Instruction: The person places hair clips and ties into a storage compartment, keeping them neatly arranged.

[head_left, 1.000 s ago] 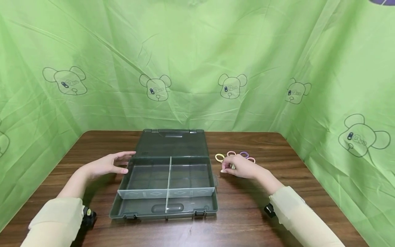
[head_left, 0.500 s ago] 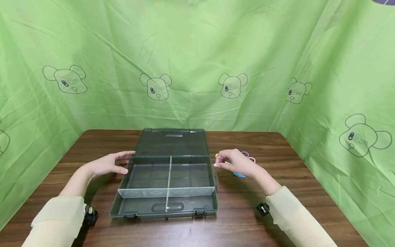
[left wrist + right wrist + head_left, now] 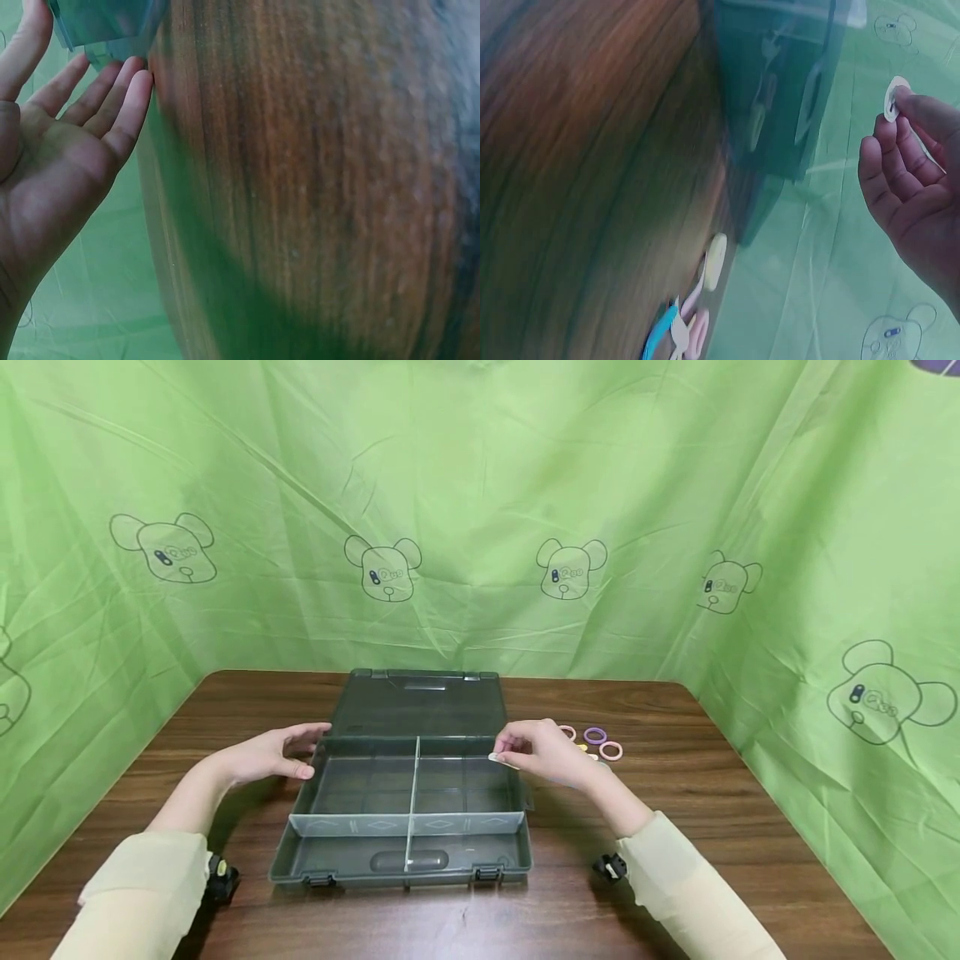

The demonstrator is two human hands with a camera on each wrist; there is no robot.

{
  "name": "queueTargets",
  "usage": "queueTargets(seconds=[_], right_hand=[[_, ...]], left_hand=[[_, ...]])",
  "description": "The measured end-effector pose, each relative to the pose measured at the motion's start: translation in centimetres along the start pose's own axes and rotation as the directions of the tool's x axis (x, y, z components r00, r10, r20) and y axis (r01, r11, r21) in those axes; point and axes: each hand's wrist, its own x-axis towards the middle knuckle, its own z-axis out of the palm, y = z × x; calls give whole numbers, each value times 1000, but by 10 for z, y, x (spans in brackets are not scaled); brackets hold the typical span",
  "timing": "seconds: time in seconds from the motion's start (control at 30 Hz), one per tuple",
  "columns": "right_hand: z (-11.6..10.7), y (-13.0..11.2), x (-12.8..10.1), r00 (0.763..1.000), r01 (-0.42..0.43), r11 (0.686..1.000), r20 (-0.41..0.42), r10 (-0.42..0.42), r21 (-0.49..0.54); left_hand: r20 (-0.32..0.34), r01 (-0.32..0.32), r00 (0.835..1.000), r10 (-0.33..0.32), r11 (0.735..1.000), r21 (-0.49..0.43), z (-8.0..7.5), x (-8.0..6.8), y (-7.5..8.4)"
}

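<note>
My right hand (image 3: 543, 752) pinches a small white hair clip (image 3: 892, 99) between thumb and fingertips, above the back right compartment of a dark see-through divider box (image 3: 367, 781). Relaxed and spread, the fingers of my left hand (image 3: 266, 756) lie along the box's left side, fingertips right at its wall. The box stands with its lid (image 3: 420, 706) folded back flat behind it. Right of the box lie a purple hair tie (image 3: 595, 736), a pink hair tie (image 3: 611, 751) and, partly behind my right hand, another pink one. The right wrist view shows a blue clip (image 3: 660, 331) among them.
Pale dividers (image 3: 352, 825) split the box into several compartments. On its right side a latch (image 3: 528, 799) sticks out. The wooden table (image 3: 637, 877) ends at a green cloth backdrop (image 3: 480, 618) behind and at both sides.
My right hand has moved left from the hair ties to over the box, carrying the white hair clip. The left hand stays at the box's left side.
</note>
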Motion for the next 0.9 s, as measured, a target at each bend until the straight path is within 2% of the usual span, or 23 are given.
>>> queueTargets(seconds=[0.23, 0.4, 0.67, 0.9], right_hand=[[17, -8, 13, 1000, 11, 999, 16, -11, 41], [32, -12, 22, 997, 12, 997, 82, -18, 75], [56, -15, 35, 982, 98, 993, 157, -107, 65], [69, -10, 42, 965, 89, 994, 240, -103, 67]], left_hand=[[-11, -13, 1000, 13, 1000, 16, -1, 1, 1], [-8, -2, 1000, 2, 1000, 5, -2, -1, 2], [2, 3, 1000, -3, 1000, 20, -2, -2, 4], [-4, 0, 1000, 0, 999, 48, -1, 0, 6]])
